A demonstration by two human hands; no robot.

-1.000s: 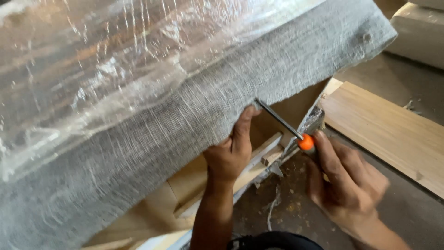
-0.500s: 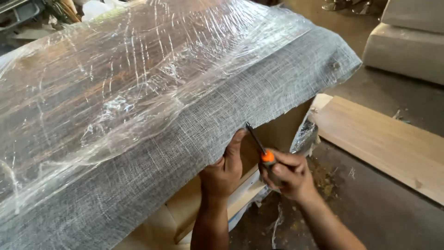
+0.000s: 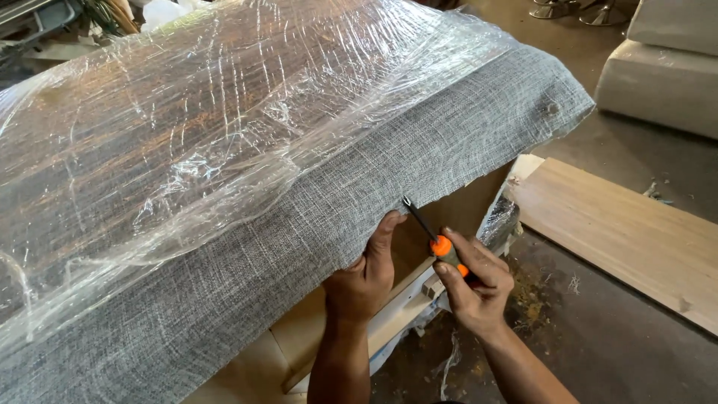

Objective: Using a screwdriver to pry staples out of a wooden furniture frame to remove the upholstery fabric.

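Observation:
A large furniture piece lies in front of me, its top wrapped in clear plastic film [image 3: 187, 142] and its side covered in grey woven fabric [image 3: 314, 224]. My left hand [image 3: 363, 280] pinches the lower edge of that fabric against the wooden frame [image 3: 449, 213]. My right hand [image 3: 475, 284] grips a screwdriver with an orange and black handle [image 3: 445, 251]. Its thin metal tip [image 3: 407, 202] points up at the fabric's edge, just right of my left thumb.
A light wooden board [image 3: 621, 239] lies on the floor to the right. Pale cushioned blocks [image 3: 666, 67] stand at the back right. Sawdust and scraps litter the concrete floor [image 3: 583, 344] under my hands. A pale wooden rail [image 3: 396, 314] runs below the frame.
My right hand has brought the screwdriver left and up, so its tip now meets the fabric edge by my left thumb. My view has pulled back, showing more of the wrapped top.

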